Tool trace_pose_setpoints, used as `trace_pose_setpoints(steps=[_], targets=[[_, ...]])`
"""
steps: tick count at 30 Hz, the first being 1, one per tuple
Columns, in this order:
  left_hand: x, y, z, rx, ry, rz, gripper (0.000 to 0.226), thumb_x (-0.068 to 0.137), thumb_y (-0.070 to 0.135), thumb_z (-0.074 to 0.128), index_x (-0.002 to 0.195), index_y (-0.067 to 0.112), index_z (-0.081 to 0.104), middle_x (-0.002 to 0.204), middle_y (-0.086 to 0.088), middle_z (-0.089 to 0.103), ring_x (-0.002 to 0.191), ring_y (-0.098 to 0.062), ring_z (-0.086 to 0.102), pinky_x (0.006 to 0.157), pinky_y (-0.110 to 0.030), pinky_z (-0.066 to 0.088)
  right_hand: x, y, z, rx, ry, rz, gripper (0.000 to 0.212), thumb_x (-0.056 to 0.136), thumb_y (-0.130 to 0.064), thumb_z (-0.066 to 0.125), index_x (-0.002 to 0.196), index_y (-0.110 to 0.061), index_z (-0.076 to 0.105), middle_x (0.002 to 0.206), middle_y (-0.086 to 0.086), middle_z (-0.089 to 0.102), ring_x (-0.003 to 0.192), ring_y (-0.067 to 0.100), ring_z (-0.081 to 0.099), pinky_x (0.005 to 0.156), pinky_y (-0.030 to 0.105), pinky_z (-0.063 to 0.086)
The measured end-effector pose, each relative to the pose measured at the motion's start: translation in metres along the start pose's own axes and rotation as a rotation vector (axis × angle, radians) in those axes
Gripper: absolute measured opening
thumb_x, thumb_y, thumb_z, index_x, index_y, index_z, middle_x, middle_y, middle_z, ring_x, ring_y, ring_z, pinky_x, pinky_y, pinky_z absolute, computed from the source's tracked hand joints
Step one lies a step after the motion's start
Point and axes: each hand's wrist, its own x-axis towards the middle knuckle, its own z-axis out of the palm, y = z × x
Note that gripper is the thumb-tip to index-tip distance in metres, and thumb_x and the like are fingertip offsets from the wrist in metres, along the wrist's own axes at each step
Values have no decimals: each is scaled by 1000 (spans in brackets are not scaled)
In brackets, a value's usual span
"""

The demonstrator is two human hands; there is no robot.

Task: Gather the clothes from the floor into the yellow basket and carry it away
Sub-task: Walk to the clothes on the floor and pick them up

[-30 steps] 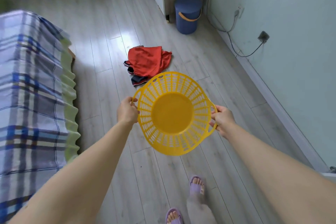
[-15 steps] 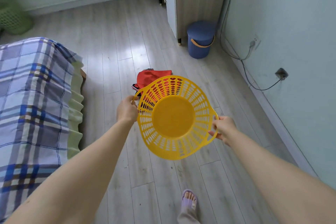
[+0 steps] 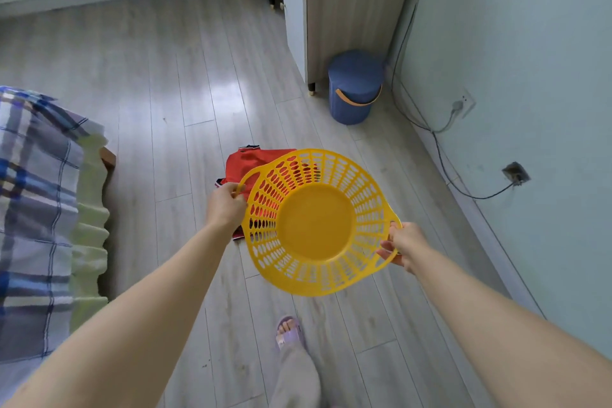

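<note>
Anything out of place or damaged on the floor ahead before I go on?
Only the red clothes lie crumpled on the floor, partly hidden behind the empty yellow basket, which the left hand and right hand hold. No visible damage or spills.

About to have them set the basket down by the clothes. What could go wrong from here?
1. The basket hides most of the red clothes, so a foot could catch them.
2. The right hand seems to pinch the rim with fingertips only; the basket might slip. The left hand grips its handle more fully.
3. A cable runs along the right wall; keep away.
</note>
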Motion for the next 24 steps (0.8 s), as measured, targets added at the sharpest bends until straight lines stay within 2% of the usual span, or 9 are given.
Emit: trace_pose_setpoints(steps=[3,5,7,10,12,15,17,21,24], targets=[[39,18,15,-21,-97,-8,29,94,9,42,118,10,59,95,-12,68,80,-31,64,80,-53,56,33,-19,18,-19,4,-14,19,97,-17,41,97,-11,59,71,7,55,57,15,55,46,27,51],[66,32,31,-12,-141,-2,20,94,11,45,102,18,61,85,-5,68,80,-32,68,81,-53,58,60,-27,28,-70,24,-33,23,95,-14,43,83,-11,62,64,8,58,55,16,54,55,29,48],[87,42,48,31,-155,12,21,91,10,48,102,17,64,86,-6,67,87,-34,69,83,-53,57,79,-31,33,-113,51,-41,27,92,-11,45,70,-13,61,62,8,60,57,19,55,66,35,47],[122,53,82,87,-213,8,26,81,4,51,98,15,67,81,-9,66,78,-33,67,80,-54,57,116,-39,37,-198,112,-80,23,83,-4,47,90,-6,68,83,14,69,81,30,63,78,40,49],[143,57,106,112,-259,-7,21,76,1,50,87,11,66,76,-10,63,70,-28,60,76,-54,56,139,-43,38,-232,156,-72,33,80,-5,48,107,-11,67,97,13,69,95,32,65,77,37,49],[176,55,148,171,-334,-53,32,71,-4,43,97,-6,62,75,-11,56,70,-24,51,60,-43,46,184,-46,41,-226,185,-33,32,81,-7,51,107,-17,66,97,9,70,83,30,66,60,29,48],[205,50,181,214,-386,-92,38,71,-5,42,103,-11,59,77,-12,54,73,-22,50,63,-37,43,224,-47,45,-211,202,2,30,81,-7,52,106,-14,66,93,9,69,75,28,62,55,26,44],[244,39,233,219,-451,-153,37,72,-2,48,107,-9,60,89,-23,64,77,-27,60,74,-41,53,280,-49,49,-238,213,49,29,81,-10,53,106,-10,65,106,12,71,83,29,63,68,30,45],[261,30,258,185,-431,-189,42,71,2,49,113,-3,54,114,-29,63,103,-40,64,89,-52,54,308,-48,52,-247,205,55,26,80,-11,52,101,-12,66,92,8,71,78,28,62,61,27,44]])
